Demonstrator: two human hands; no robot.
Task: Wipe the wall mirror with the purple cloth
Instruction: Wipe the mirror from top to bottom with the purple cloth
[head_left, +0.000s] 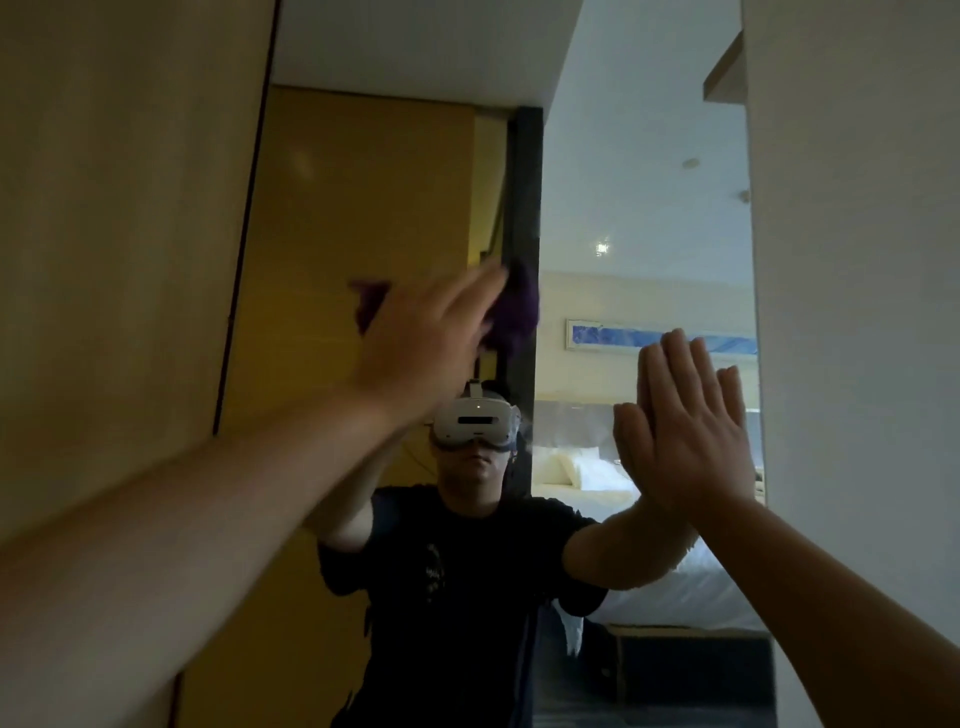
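The tall wall mirror (623, 182) fills the middle of the view, between a wooden panel and a white wall. My left hand (431, 338) presses the purple cloth (514, 312) flat against the glass at about head height; the cloth is blurred and mostly hidden behind the hand, with a corner showing at its left. My right hand (691, 426) rests flat on the glass near the mirror's right edge, fingers spread and pointing up, holding nothing.
A wooden panel (119, 234) borders the mirror on the left and a white wall (857, 312) on the right. The mirror reflects a person in a dark shirt with a white headset, a yellow door and a bed.
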